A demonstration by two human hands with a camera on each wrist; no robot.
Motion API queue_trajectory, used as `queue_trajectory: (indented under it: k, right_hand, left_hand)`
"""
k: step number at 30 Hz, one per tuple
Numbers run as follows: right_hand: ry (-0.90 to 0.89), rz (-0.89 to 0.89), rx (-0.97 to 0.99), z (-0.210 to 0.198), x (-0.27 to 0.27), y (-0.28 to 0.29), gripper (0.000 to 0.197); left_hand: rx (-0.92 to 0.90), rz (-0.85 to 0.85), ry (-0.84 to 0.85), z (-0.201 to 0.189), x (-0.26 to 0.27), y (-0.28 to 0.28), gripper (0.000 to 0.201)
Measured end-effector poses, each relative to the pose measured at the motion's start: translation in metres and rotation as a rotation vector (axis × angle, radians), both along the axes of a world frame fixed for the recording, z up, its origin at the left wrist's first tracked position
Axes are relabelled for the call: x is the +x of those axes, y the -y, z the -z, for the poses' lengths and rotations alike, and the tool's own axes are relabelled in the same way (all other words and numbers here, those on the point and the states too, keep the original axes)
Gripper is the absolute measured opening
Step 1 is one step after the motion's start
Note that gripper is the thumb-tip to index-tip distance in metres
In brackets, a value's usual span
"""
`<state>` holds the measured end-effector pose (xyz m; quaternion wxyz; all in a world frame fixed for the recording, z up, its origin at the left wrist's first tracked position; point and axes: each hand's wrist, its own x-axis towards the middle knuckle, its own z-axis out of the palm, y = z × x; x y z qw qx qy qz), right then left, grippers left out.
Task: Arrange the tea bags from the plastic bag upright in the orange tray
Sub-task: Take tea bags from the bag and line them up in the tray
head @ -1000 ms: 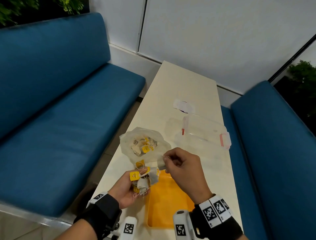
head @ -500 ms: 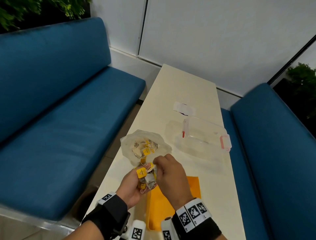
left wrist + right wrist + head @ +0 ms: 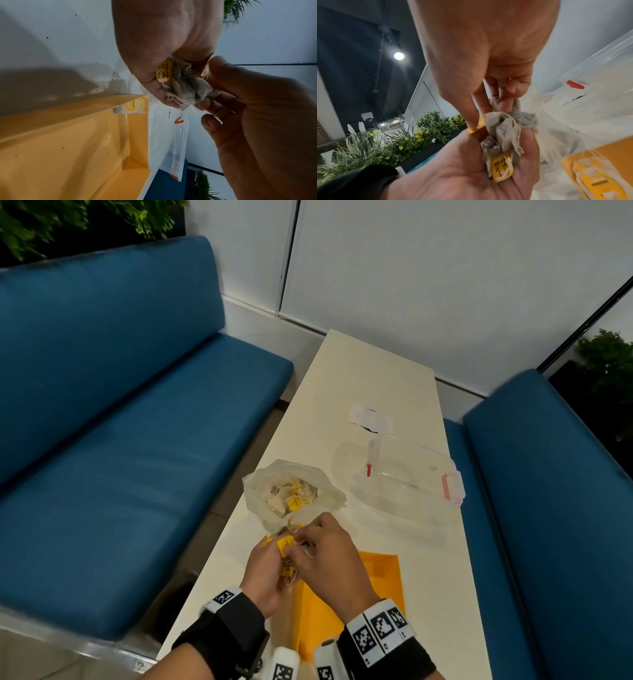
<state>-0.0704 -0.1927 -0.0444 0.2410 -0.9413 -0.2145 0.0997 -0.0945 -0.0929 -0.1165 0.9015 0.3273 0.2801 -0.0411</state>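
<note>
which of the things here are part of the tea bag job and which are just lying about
Part of the job:
- plastic bag, open, tea bags inside
- clump of tea bags held in the left hand, right hand picking at it
- orange tray under the hands

Just lying about:
- clear lidded box with red clips
- small white packet further up the table

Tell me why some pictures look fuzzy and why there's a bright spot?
Left wrist view: the right hand, close to the lens, is soft and dim, and a shadow darkens the orange tray. Right wrist view: a ceiling lamp glares brightly. Head view: the wide lens bends the blue sofa.
</note>
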Motion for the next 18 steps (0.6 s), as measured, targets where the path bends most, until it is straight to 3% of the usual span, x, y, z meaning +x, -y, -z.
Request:
queue_trajectory:
  k: [8, 14, 18]
  right_hand:
    - [-0.04, 0.019, 0.03, 0.002, 0.003, 0.004, 0.028]
    - [-0.019, 0.033, 0.13, -0.009, 0.002, 0.011, 0.005]
    - [-0.006, 0.086, 0.314, -0.02, 0.006, 0.025, 0.016]
  left_hand:
    - [0.012, -0.029, -0.001, -0.001, -0.002, 0.005, 0.026]
    - [0.023, 0.005, 0.02, -0.004, -0.002, 0.007, 0.026]
    - [-0.002, 0.015, 0.035, -0.003, -0.001, 0.003, 0.022]
